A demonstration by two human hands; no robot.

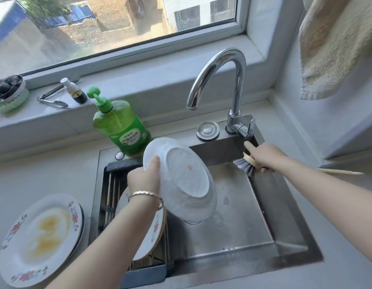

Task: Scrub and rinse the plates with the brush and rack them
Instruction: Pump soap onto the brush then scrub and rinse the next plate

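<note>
In the head view the left hand (144, 180) grips a white plate (181, 180) by its rim at centre frame, tilted over the sink (254, 215) with its underside showing. The right hand (264, 155), at centre right, curls round the brush (244, 165) with its forefinger stretched toward the tap lever (250, 126). One flowered plate (153, 232) already stands in the rack (112, 184), while a stack of smeared plates (41, 238) waits at lower left, so the job looks roughly mid-way. The green detergent bottle (120, 126) carries a Chinese label I cannot read with certainty, and the red stamp under the held plate is too small to make out.
</note>
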